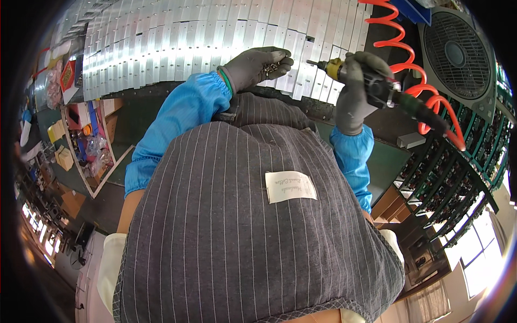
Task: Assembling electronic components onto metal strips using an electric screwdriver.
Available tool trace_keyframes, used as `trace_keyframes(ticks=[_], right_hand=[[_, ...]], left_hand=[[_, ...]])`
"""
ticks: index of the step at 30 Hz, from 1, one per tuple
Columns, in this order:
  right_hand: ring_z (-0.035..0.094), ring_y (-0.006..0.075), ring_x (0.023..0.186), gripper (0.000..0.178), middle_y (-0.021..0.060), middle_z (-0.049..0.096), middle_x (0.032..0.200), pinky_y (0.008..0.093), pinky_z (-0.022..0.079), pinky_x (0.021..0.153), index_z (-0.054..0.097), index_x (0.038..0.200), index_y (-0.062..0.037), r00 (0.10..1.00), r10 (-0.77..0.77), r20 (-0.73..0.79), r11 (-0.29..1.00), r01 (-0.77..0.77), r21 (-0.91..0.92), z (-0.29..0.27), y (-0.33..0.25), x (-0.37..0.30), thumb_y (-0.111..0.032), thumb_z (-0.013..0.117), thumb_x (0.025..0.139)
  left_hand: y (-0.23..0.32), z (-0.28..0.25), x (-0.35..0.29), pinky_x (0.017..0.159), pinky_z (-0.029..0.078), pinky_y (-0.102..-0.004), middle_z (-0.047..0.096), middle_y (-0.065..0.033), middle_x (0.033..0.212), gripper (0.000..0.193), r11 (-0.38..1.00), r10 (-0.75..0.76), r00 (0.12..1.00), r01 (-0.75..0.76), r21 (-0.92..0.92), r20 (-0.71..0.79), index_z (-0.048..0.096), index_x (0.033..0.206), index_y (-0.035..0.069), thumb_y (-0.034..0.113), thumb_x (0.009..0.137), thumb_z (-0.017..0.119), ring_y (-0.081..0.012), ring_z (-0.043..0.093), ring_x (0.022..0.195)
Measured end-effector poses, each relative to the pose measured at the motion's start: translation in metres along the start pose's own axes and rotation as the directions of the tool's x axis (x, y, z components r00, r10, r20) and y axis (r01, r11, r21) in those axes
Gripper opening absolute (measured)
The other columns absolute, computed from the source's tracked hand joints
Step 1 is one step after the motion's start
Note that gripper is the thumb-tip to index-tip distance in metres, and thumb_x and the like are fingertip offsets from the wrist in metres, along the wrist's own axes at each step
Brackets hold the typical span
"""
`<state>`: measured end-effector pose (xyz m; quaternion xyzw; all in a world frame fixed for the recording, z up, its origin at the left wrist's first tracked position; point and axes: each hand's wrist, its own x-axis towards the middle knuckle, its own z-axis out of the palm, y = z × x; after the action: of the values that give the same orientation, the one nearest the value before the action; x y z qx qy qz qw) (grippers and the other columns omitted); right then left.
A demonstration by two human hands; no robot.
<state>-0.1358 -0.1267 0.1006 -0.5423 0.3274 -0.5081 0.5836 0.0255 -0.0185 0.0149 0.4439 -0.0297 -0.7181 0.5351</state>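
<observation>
The right hand [354, 91] wraps its fingers around a black power driver [378, 90], its yellow nose [334, 69] and slim dark bit [320, 65] pointing left over shiny silver strips [188, 59]. The left hand [252, 69], fingers half curled, cradles small dark-and-brassy screws [271, 69].

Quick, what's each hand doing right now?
Left hand: half-curled, holding a cluster of small screw-like pieces.
Right hand: closed around a power driver.

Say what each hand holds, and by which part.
Right hand: a power screwdriver, gripped around its body behind the yellow nose. Left hand: small metal pieces, probably screws, cupped loosely.
</observation>
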Motion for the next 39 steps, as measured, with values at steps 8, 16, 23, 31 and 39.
trace_keyframes(ticks=[8,16,23,31,39], right_hand=[[0.061,0.0186,0.084,0.031,0.011,0.059,0.092,0.0335,0.051,0.081,0.051,0.102,0.0013,0.992,-0.082,-0.093,0.995,0.086,0.041,-0.001,-0.017,-0.002,0.005,0.062,0.073],[0.06,0.0173,0.083,0.024,0.0095,0.059,0.093,0.0332,0.05,0.08,0.055,0.095,0.0024,0.993,-0.103,-0.062,0.995,0.102,-0.016,-0.004,-0.015,-0.003,0.004,0.064,0.073],[0.06,0.0191,0.082,0.023,0.011,0.058,0.091,0.0339,0.051,0.08,0.054,0.096,0.0026,0.998,-0.028,-0.057,0.99,0.02,-0.137,-0.004,-0.003,-0.003,0.002,0.061,0.074],[0.06,0.0183,0.082,0.023,0.0116,0.059,0.089,0.0322,0.05,0.078,0.056,0.094,0.0028,0.997,0.035,-0.064,0.994,-0.041,-0.097,-0.014,0.028,-0.011,0.003,0.064,0.073],[0.064,0.0179,0.077,0.027,0.012,0.063,0.087,0.0306,0.054,0.07,0.054,0.098,0.0019,0.999,-0.025,0.032,0.993,0.029,-0.117,-0.02,0.04,-0.014,0.009,0.064,0.073]], left_hand=[[0.001,0.02,0.003,0.062,0.05,-0.021,0.058,-0.0046,0.084,0.026,0.99,-0.139,0.99,0.139,0.025,0.025,0.056,0.101,0.0,0.023,0.098,0.044,-0.0085,0.054,0.065],[-0.004,0.02,0.009,0.06,0.053,-0.0218,0.06,-0.0058,0.084,0.028,0.987,-0.16,0.986,0.16,0.006,-0.037,0.057,0.102,0.0,0.025,0.098,0.044,-0.01,0.057,0.063],[-0.014,-0.007,0.007,0.083,0.055,-0.0282,0.063,-0.013,0.1,0.031,0.984,-0.092,0.986,0.111,-0.138,0.142,0.056,0.11,-0.004,0.022,0.094,0.05,-0.0177,0.063,0.089],[-0.004,-0.019,-0.005,0.086,0.054,-0.0264,0.062,-0.0138,0.107,0.032,0.999,-0.015,0.999,0.016,-0.05,0.031,0.053,0.118,-0.004,0.017,0.094,0.049,-0.0195,0.062,0.099],[0.0,-0.018,-0.011,0.085,0.056,-0.0269,0.062,-0.0163,0.103,0.029,0.997,0.016,1.0,-0.016,-0.077,-0.013,0.053,0.115,-0.007,0.013,0.093,0.052,-0.0214,0.064,0.094]])
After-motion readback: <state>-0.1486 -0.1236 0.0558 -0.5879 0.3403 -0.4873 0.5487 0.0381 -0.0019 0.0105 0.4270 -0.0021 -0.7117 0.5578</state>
